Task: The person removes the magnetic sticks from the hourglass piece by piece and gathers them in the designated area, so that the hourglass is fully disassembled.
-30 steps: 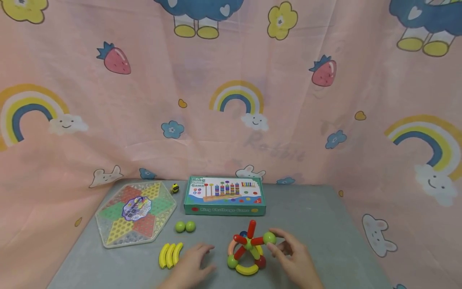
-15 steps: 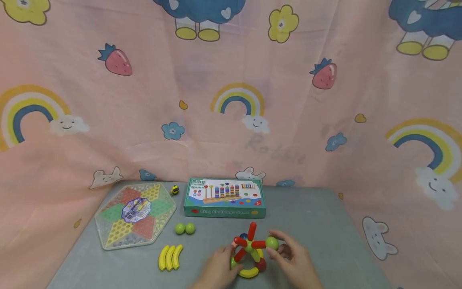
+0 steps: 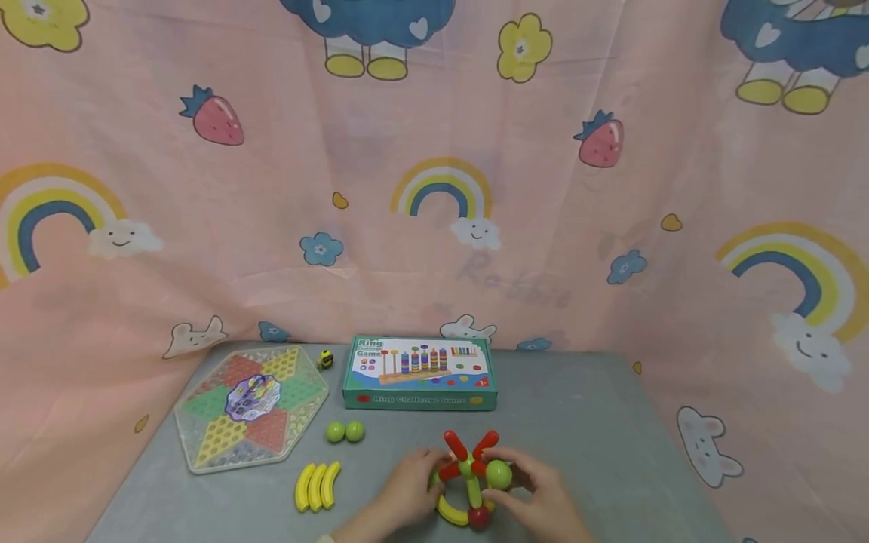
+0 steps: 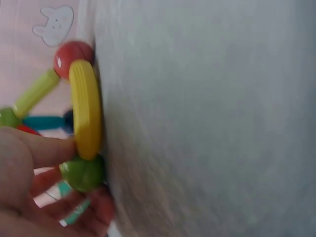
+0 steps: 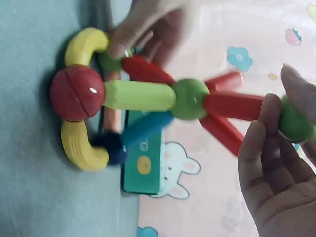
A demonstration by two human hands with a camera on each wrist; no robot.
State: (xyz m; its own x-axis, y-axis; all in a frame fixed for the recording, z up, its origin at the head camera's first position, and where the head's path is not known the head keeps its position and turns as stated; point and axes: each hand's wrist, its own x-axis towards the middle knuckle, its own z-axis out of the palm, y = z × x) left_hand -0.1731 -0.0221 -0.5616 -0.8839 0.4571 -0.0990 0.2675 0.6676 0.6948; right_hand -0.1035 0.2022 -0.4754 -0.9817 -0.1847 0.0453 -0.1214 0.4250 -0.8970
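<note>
both hands are on the multicoloured plastic rod-and-ball construction [image 3: 468,483], which stands near the front edge of the grey desk [image 3: 597,422], about mid-width.

left hand [image 3: 407,494] — fingers curled round the base on its left side, pinching at the green ball [image 4: 83,173] where the yellow curved piece [image 4: 86,108] meets it; that curve runs on to the red ball [image 4: 73,55] sitting on the desk. right hand [image 3: 532,498] — fingertips clamped on the loose-end green ball [image 5: 295,120] at the tip of a red rod [image 5: 234,106], which runs back to the central green hub ball [image 5: 189,98]. the hands are close together, one either side of the build.

step in hand, as i read it: working that outer ball and rod at the hub while the base is held steady. whether it's going on or coming off, can't tell from this.

next move calls for the left hand to keep the base pinned flat and the right hand to move along the rod's axis — side load would likely twist the other red rods off the hub.

spare parts: two loose green balls [image 3: 345,431] and three yellow curved pieces [image 3: 316,486] lie side by side toward the front-left of the desk. a hexagonal chinese checkers board [image 3: 251,407] is at the back-left, a green ring challenge game box [image 3: 419,373] at the back edge, mid-width.
</note>
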